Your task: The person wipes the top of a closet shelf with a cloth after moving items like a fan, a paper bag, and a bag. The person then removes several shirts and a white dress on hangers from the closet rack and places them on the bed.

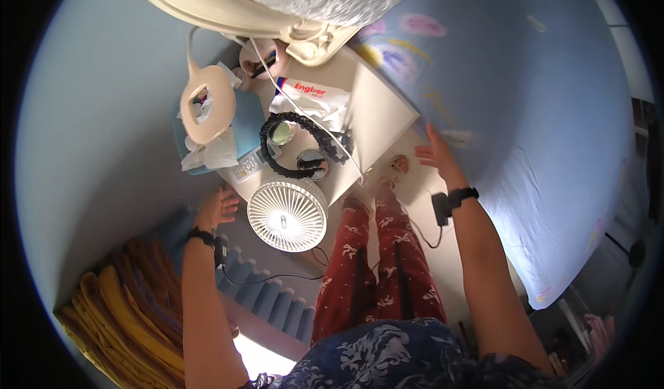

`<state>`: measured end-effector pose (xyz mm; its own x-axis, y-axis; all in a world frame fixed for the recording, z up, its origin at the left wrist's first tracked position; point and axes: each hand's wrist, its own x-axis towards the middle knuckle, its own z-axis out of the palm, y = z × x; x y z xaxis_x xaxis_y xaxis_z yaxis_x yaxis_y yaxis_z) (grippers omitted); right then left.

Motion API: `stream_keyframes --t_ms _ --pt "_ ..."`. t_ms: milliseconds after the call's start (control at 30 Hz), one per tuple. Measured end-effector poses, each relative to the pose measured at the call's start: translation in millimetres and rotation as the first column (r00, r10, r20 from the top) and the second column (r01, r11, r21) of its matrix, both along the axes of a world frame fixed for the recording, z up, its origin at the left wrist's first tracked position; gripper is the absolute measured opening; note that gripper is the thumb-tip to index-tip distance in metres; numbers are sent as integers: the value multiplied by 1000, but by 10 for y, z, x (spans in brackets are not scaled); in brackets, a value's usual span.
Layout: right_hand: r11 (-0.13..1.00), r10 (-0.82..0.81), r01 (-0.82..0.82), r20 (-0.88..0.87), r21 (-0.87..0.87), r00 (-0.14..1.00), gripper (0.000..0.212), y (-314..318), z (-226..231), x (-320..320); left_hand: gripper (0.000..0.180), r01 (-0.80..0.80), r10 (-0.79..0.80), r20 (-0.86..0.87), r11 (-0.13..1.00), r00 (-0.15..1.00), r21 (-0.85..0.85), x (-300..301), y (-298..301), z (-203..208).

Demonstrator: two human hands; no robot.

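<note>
My left hand (219, 208) is open, its fingers apart, holding nothing near the left edge of a small white table. The nearest thing to it is a round white fan (287, 215) with a slatted grille and a bright glow. My right hand (443, 158) is open too, fingers spread, between the table's right corner and the bed. On the white table (387, 102) lie a black ruffled band (267, 134), a white packet (318, 98) with a blue end, a small round container with a green top (281, 134) and a pale keypad-like device (247, 166).
A blue bin (250, 123) with white tissues stands at the left, a pale pink handled piece (207, 130) above it. A cream plastic object (207, 5) overhangs the far side. The bed's blue sheet (553, 147) fills the right. Folded yellow-brown cloths (114, 306) lie lower left.
</note>
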<state>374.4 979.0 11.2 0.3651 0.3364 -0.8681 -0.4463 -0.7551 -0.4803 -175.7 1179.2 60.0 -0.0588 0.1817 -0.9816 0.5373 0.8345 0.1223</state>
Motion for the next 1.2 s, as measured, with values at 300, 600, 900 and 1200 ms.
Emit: stream_keyframes --t_ms 300,600,900,1200 --pt "908 359 -122 595 -400 719 36 -5294 766 396 32 444 -436 -100 893 894 71 -359 -1191 551" --pt "733 -550 630 322 -258 771 21 -6474 1967 -913 30 368 -368 -2 930 930 24 -126 -3051 804" --pt "996 83 -84 589 -25 804 28 -6287 2286 -1254 24 465 -515 115 833 849 298 1449 -3982 657" --pt "70 -997 992 -32 104 73 22 -9261 437 -2471 31 705 -786 81 591 613 392 2840 -4354 1038"
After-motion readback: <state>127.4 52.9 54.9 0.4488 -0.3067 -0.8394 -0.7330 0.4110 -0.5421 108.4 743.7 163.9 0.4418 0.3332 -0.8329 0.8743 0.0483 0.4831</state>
